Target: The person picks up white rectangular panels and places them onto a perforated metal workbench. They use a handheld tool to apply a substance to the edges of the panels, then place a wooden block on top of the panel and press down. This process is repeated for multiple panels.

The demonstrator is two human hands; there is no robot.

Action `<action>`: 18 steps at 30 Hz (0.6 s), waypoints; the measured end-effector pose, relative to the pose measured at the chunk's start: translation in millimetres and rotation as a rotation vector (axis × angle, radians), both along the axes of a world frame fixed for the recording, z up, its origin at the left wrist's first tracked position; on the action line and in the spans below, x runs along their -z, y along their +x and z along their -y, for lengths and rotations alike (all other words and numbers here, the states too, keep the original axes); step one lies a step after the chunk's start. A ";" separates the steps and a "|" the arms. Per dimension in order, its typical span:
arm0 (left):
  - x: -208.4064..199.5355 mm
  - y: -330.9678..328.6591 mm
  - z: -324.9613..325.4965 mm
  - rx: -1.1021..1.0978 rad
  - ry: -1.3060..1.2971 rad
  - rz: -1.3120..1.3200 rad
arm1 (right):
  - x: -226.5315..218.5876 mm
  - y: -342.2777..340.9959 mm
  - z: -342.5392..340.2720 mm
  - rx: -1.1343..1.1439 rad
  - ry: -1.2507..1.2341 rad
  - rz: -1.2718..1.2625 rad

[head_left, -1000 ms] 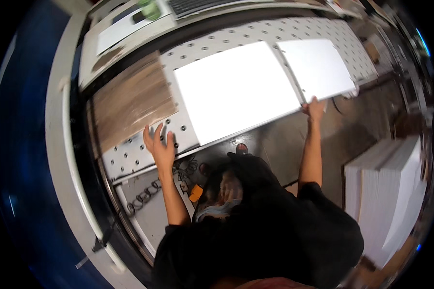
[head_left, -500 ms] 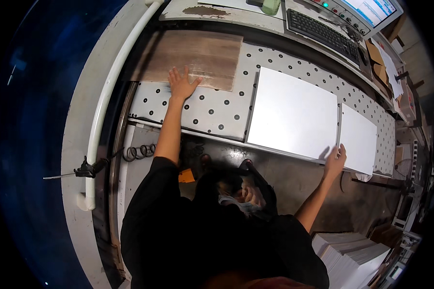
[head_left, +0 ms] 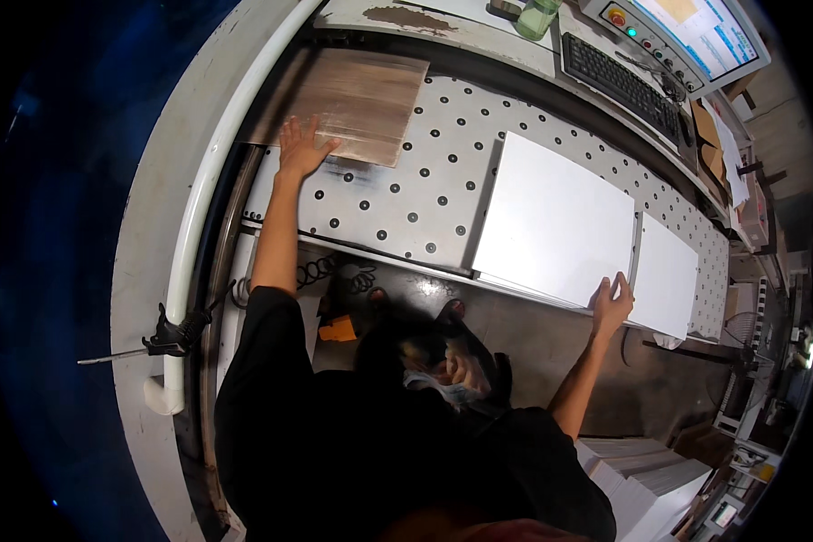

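Head cam, L fisheye of pair, looked steeply down past wearer's torso [head_left: 379,452], fairly nr; wide FOV took in L hand [head_left: 302,155], R hand [head_left: 612,305] & dotted table [head_left: 443,163], w/ monitor [head_left: 705,36] top R.

Two hands [head_left: 303,158] [head_left: 612,312]; two white stacks [head_left: 556,221] [head_left: 667,275] on table [head_left: 443,215]; one brown board [head_left: 361,95]; one keyboard [head_left: 619,88].

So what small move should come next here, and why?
Probably a gentle push on the brown board with the left hand: it lies flat and spread on the board's near part, a pose that suits sliding more than lifting. The right hand is away, at the near edge of the larger white panel.
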State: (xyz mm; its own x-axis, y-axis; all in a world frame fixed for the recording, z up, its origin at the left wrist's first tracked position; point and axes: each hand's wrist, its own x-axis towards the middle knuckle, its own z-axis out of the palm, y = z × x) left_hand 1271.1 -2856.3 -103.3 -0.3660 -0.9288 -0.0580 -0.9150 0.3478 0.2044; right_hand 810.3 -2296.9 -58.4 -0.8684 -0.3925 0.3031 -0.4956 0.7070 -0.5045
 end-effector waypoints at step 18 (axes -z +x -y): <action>-34.5 17.4 24.4 -0.132 0.116 -0.316 | 7.8 109.5 208.1 -0.248 -0.148 -0.097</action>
State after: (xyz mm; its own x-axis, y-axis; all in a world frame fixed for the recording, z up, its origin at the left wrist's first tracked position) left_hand 1288.5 -2880.6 -68.9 -0.2603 -0.9631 -0.0689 -0.8355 0.1889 0.5160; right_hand 919.8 -2505.0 -66.2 -0.7153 -0.5347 0.4499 -0.6953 0.4806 -0.5344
